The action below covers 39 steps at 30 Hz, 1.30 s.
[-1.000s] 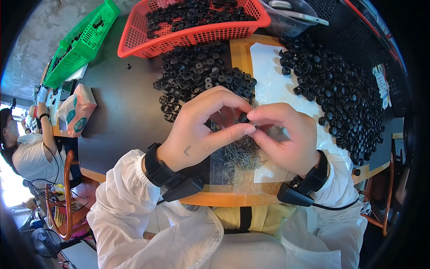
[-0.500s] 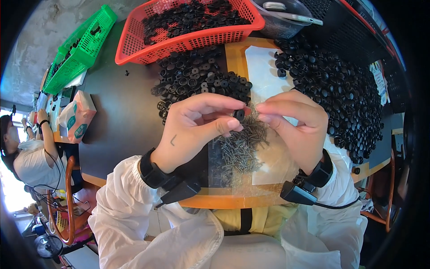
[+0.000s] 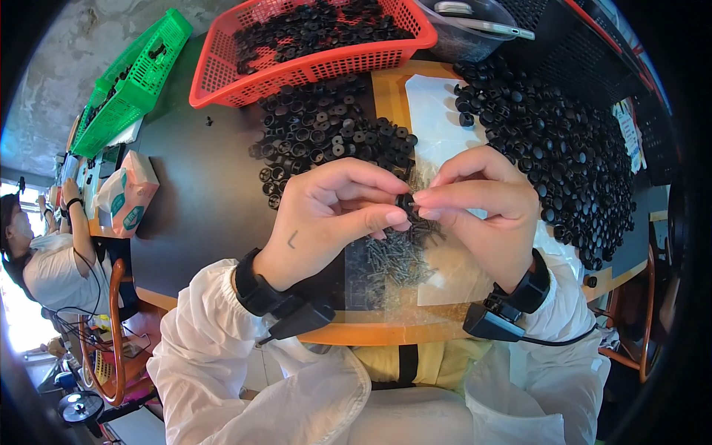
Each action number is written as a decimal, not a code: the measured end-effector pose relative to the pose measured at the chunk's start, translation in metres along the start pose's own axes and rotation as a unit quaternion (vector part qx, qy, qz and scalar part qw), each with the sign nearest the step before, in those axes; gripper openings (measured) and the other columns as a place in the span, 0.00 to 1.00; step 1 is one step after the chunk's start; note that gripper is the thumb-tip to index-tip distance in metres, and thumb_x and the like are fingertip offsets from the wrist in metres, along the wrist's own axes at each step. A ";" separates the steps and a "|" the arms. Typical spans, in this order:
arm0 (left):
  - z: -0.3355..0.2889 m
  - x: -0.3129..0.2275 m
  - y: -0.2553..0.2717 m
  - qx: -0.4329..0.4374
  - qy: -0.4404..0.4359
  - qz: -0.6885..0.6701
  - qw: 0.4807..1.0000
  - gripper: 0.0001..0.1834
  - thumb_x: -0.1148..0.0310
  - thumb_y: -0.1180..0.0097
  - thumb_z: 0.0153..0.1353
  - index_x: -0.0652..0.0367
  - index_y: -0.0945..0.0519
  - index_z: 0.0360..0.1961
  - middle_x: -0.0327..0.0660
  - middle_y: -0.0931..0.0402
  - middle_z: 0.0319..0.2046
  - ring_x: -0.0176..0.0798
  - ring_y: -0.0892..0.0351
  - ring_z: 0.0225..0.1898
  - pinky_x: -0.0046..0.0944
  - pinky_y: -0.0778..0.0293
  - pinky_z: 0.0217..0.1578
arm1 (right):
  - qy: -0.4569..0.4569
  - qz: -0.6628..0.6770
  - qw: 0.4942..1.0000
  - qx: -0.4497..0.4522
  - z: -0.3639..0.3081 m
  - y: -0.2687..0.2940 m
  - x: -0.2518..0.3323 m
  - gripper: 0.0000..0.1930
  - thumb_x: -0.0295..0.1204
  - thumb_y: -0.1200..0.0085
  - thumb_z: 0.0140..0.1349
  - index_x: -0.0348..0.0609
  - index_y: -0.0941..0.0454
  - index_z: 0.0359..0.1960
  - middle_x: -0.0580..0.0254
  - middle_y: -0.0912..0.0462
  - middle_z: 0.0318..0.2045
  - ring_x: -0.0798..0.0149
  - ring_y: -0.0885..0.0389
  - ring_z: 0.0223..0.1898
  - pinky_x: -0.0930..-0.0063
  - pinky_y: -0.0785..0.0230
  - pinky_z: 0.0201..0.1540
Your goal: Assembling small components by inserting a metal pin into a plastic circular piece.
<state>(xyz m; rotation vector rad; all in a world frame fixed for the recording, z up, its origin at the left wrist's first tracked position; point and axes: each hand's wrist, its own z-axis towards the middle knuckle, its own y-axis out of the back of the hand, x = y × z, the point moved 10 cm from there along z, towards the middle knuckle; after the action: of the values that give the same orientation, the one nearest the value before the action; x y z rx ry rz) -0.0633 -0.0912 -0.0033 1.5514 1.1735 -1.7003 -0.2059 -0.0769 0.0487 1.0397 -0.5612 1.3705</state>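
Observation:
Between the thumb and index finger of my left hand (image 3: 315, 222) is a small round black plastic part (image 3: 403, 201), held on edge. My right hand (image 3: 493, 211) pinches a thin metal screw (image 3: 412, 204), its tip at the middle of the part's right-facing side. How far it has gone in, I cannot tell. Beneath my fingers lies a heap of loose screws (image 3: 397, 259) on clear plastic. Just beyond my left hand spreads a pile of black rings and discs (image 3: 319, 130).
A red basket (image 3: 311, 73) of black parts stands at the back, with a clear tub (image 3: 463, 48) beside it. Domed black caps (image 3: 571, 156) are heaped at the right. A tissue box (image 3: 137, 193) and green basket (image 3: 141, 93) sit left, near another person (image 3: 63, 267).
My right hand has moved left, bringing the screw against the black part. My left hand has shifted slightly right and turned the part toward it.

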 end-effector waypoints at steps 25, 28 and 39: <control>-0.003 -0.015 -0.010 0.043 -0.036 0.059 0.997 0.28 0.75 0.43 0.64 0.62 0.39 0.63 0.44 0.17 0.35 0.31 0.20 0.35 0.29 0.25 0.36 | 0.061 -0.085 0.993 0.057 0.001 -0.011 0.014 0.18 0.24 0.31 0.46 0.46 0.15 0.42 0.64 0.16 0.36 0.64 0.20 0.37 0.73 0.29 0.43; -0.002 -0.032 0.016 -0.030 -0.070 0.220 0.973 0.22 0.73 0.39 0.61 0.64 0.29 0.55 0.42 0.18 0.35 0.30 0.21 0.33 0.29 0.26 0.36 | -0.018 0.016 0.999 0.040 0.000 -0.006 -0.003 0.21 0.19 0.35 0.50 0.43 0.18 0.48 0.63 0.17 0.39 0.69 0.20 0.40 0.75 0.28 0.45; -0.004 -0.064 0.022 0.105 -0.203 0.599 0.768 0.24 0.63 0.23 0.32 0.53 0.19 0.34 0.37 0.30 0.34 0.44 0.32 0.38 0.40 0.33 0.39 | -0.168 0.213 0.962 -0.027 -0.001 -0.005 -0.047 0.14 0.15 0.42 0.56 0.40 0.26 0.44 0.68 0.24 0.42 0.74 0.26 0.41 0.78 0.29 0.48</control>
<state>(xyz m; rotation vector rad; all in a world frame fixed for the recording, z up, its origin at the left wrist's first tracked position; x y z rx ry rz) -0.0305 -0.1082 0.0540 1.3922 -0.3063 -1.1138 -0.2089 -0.0996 0.0073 1.1591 -1.1196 1.5459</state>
